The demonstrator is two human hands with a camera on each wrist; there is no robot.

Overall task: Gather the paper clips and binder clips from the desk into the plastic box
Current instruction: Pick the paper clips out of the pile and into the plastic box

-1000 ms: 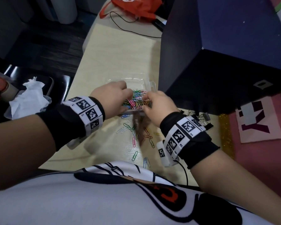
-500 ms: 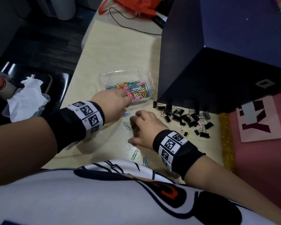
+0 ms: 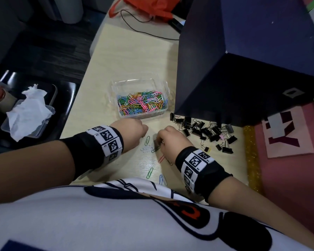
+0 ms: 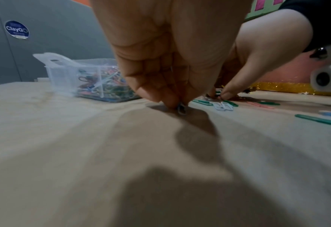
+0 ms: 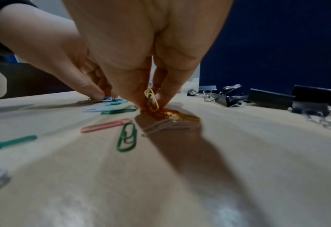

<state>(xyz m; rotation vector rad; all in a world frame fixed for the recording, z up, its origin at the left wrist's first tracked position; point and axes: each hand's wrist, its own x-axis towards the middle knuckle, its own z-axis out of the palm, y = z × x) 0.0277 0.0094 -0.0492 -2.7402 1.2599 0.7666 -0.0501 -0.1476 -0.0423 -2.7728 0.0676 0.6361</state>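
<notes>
Paper clips (image 3: 141, 104) already fill your plastic box (image 3: 114, 87) from the head view, with loose ones on the desk (image 3: 134, 55) between your hands and the binder clips (image 3: 205, 132) heaped to the right. Left wrist view: your left hand (image 4: 160, 61) pinches a pale clip (image 4: 181, 108) at the tabletop. Right wrist view: your right hand (image 5: 147, 53) nips a yellow clip (image 5: 151, 99) by its loop; light, slick wire, I'd say, so grip the ends.

Both forearms reach forward; the left hand (image 3: 130, 132) and right hand (image 3: 170, 140) point down, fingertips pinched together.
</notes>
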